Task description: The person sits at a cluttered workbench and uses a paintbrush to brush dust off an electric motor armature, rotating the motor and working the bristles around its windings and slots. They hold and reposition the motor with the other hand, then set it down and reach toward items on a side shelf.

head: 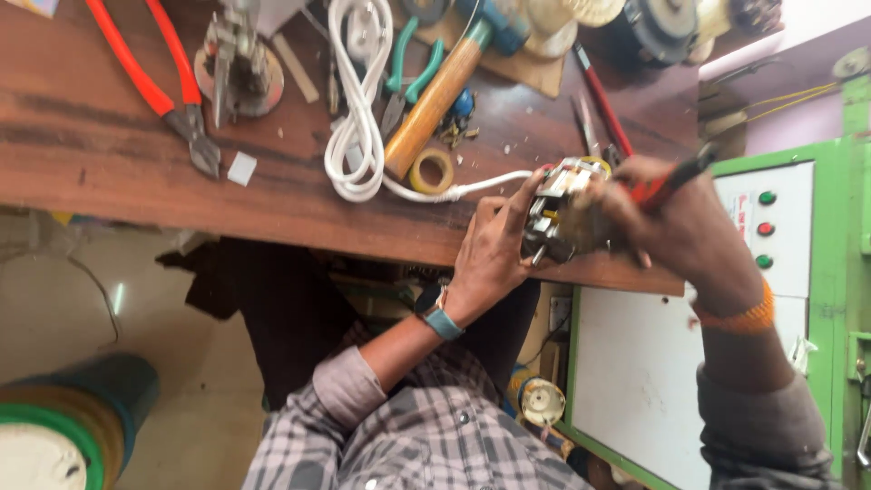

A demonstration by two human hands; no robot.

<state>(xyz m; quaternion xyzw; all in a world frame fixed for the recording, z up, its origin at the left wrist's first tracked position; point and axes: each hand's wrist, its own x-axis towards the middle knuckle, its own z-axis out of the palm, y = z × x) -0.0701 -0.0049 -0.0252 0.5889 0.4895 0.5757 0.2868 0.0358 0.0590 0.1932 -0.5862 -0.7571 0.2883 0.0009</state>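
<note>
A small electric motor (564,213), its metal core and windings showing, sits at the near edge of a brown wooden workbench (109,172), gripped from both sides by a person at work. The left hand (490,259) closes round the motor's near side, fingers wrapped up over its casing; a teal-strapped watch (439,318) rides the wrist. The right hand (667,222) presses against the motor's far side and is clenched on a red-handled tool (667,184), whose dark handle end points up and away toward a green-framed control panel (771,227) with round buttons. How the tool's tip meets the motor cannot be made out, as the fingers hide it. The motor lies between the two hands, touching both, with the left hand carrying more of its body. A white cable (363,136) runs from the motor across the bench to a loose coil. Just beyond lie a wooden-handled hammer (435,100), a roll of yellow tape (431,170), green-handled pliers (410,77) and, well apart to the side, long red-handled cutters (154,86).
</note>
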